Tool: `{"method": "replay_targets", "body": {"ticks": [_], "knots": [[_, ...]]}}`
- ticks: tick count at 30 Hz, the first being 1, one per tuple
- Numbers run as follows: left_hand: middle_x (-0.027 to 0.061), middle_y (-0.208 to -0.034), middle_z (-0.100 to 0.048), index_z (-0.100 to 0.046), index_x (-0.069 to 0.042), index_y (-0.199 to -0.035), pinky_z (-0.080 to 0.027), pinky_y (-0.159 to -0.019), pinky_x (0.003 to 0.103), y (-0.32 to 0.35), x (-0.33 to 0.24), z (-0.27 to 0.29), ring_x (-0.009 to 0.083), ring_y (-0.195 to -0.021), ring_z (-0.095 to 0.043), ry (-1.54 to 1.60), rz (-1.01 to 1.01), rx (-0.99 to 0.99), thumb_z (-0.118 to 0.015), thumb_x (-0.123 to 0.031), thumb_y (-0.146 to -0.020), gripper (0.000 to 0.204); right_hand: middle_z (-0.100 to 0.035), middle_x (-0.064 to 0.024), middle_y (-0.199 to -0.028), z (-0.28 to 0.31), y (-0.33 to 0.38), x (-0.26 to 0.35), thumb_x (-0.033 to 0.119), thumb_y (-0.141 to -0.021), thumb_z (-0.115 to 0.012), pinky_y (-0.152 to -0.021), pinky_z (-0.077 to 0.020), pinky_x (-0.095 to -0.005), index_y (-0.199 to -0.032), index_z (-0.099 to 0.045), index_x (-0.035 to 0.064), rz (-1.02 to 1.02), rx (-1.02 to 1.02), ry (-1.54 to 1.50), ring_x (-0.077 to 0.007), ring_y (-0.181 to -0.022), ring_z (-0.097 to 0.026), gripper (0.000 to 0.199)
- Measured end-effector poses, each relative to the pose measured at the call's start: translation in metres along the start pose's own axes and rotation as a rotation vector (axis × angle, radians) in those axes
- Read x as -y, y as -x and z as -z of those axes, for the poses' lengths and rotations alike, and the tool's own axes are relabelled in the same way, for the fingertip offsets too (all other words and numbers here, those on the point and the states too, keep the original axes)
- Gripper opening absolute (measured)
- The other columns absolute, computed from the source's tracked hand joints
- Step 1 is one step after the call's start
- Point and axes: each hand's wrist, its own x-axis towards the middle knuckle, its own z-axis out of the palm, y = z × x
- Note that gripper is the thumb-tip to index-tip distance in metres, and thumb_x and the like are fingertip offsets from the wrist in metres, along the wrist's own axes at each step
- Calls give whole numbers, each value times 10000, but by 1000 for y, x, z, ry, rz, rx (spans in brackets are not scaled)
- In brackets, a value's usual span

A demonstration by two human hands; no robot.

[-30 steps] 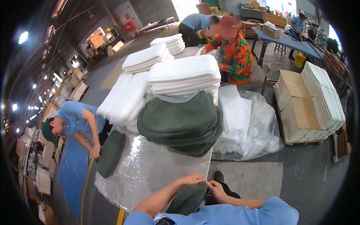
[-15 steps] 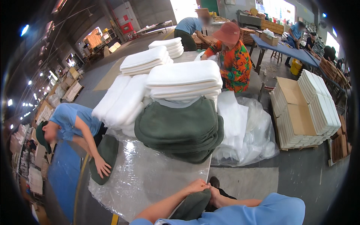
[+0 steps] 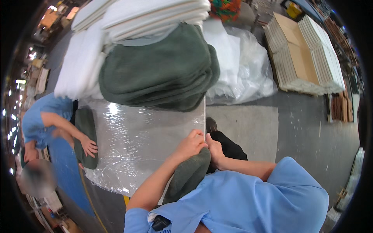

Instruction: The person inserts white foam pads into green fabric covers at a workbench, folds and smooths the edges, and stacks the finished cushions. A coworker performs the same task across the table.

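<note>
Close to my body, a dark green fabric cushion (image 3: 188, 173) stands on edge between my forearms, with a pale strip along its left side. My left hand (image 3: 191, 143) is closed on the cushion's far end at the table's right edge. Opposite it, my right hand (image 3: 215, 149) grips the same end from the right, with its thumb pointing away from me. The two hands almost touch. Whatever lies between the fingertips is hidden. Beyond them sits a pile of flat dark green cushion pieces (image 3: 155, 73) with rounded corners.
Clear plastic film covers the table (image 3: 136, 128). Thick white pads (image 3: 155, 17) are stacked behind the green pile. At the left, a co-worker's hand (image 3: 88, 146) rests on another green cushion (image 3: 83, 128). Plastic-wrapped white material (image 3: 248, 66) and a cardboard-topped stack (image 3: 303, 62) stand right.
The view has tipped downward, so the table and piles sit higher in the picture. My hands keep their grip on the cushion's end. The co-worker at the left leans over the same cushion.
</note>
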Motion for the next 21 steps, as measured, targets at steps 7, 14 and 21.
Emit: {"method": "replay_targets", "body": {"ticks": [7,14,21], "knots": [[111,-1098,-608,-662,-25,-991,-516,-810,341,-1,13,11,238,-925,-618,581,319,136,-667,-227,-1020,204,-613,-68,-810,-2,-3,-5,575,-1096,-465,-691,-455,-379,-902,-683,-19,26,-79,111,-167,-758,-534,662],[114,-1000,-588,-698,-34,-953,-496,-839,393,-33,6,28,277,-936,-592,42,78,440,-638,-396,-1042,377,-637,-62,-848,2,-7,-8,565,-1101,-462,-720,-465,-362,-930,-697,-24,2,-24,52,-155,-793,-554,657],[150,-984,-603,-729,-41,-977,-496,-859,450,-48,-5,25,341,-941,-615,-50,23,511,-592,-366,-1051,360,-732,-122,-990,6,-12,-5,521,-1108,-485,-799,-536,-376,-1021,-738,-17,-1,5,-3,-202,-896,-671,601]]}}
